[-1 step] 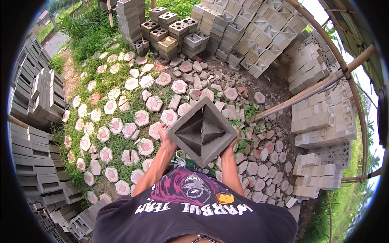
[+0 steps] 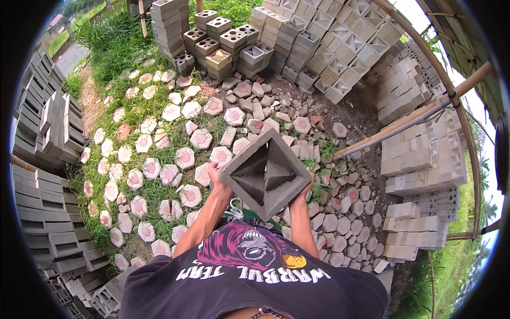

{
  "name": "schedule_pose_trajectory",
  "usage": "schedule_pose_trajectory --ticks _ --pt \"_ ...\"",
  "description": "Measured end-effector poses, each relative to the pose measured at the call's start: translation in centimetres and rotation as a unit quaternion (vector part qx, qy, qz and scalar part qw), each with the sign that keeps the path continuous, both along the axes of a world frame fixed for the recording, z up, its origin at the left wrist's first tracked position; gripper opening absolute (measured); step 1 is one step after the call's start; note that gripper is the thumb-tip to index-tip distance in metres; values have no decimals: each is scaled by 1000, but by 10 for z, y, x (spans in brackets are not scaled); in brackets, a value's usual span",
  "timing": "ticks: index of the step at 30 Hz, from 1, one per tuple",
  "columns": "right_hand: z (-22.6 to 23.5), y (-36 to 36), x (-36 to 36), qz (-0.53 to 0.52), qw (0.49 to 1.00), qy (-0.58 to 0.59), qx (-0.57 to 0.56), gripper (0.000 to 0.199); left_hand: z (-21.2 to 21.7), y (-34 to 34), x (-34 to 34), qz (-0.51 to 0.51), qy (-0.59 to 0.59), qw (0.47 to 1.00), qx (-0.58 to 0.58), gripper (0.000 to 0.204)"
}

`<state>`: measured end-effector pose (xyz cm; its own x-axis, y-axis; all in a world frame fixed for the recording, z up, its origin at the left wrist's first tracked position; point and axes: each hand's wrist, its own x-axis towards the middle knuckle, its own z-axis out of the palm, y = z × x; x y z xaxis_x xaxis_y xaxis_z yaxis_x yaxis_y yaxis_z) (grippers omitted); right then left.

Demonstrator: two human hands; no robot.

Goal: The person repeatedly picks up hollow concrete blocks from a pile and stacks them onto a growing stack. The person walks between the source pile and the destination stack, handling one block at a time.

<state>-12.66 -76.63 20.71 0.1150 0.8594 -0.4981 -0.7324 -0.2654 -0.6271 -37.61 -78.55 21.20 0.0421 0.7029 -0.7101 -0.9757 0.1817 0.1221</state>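
In front of my body I hold up a grey concrete breeze block (image 2: 280, 175), turned so that it looks like a diamond. Sloping triangular faces line its hollow, and a narrow slit opens through the middle. My left hand (image 2: 218, 178) grips the block's left corner, thumb along the edge and the other fingers partly hidden behind it. On the opposite corner my right hand (image 2: 303, 189) is closed round the side, its fingers mostly covered by the block.
Hexagonal pavers (image 2: 185, 158) lie spaced in the grass below, with rubble (image 2: 287, 103) beyond. Stacked breeze blocks (image 2: 340, 53) rise at the back, near hollow blocks (image 2: 218, 58). More block stacks (image 2: 419, 143) line the right, behind a bamboo pole (image 2: 404, 125); others (image 2: 45, 199) line the left.
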Motion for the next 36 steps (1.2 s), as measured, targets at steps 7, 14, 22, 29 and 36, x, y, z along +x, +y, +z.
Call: schedule_pose_trajectory --ticks 7,14,22,29,36 --pt "15 94 -35 -41 998 10 38 38 -2 106 -32 -22 -8 1000 4 50" --pt "16 187 -45 -36 999 9 8 33 -20 203 -42 -7 -11 999 -41 46" --pt "-7 373 -19 13 998 41 47 37 -33 372 -22 0 26 999 19 51" --pt "15 528 23 29 999 8 18 33 -44 509 33 23 9 999 43 67" --pt "-33 581 120 -113 991 -55 -47 27 -29 606 114 -43 41 994 -97 46"
